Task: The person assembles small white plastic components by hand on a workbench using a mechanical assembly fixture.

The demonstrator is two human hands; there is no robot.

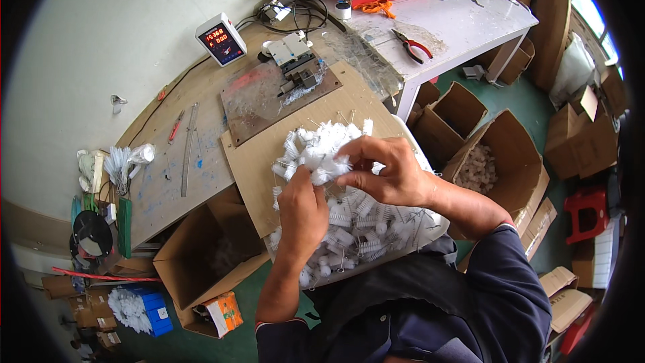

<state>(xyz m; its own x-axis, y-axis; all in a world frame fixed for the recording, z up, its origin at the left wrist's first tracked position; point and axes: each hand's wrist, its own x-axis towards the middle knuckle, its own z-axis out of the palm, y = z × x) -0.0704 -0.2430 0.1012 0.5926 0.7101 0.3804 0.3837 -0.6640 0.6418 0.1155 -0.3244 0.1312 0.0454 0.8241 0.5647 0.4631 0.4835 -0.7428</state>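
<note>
A heap of small white bristle brushes with wire stems (349,225) lies on a cardboard sheet (252,161) in front of me. My left hand (301,212) and my right hand (386,171) meet above the heap. Both pinch a clump of white brushes (321,154) held up between the fingertips. More brushes spread below my wrists toward my lap.
A small metal press (295,64) stands on a board behind the heap, beside a digital counter with a red display (220,39). Red-handled pliers (412,45) lie on the white table. Open cardboard boxes stand at lower left (208,255) and right (500,161).
</note>
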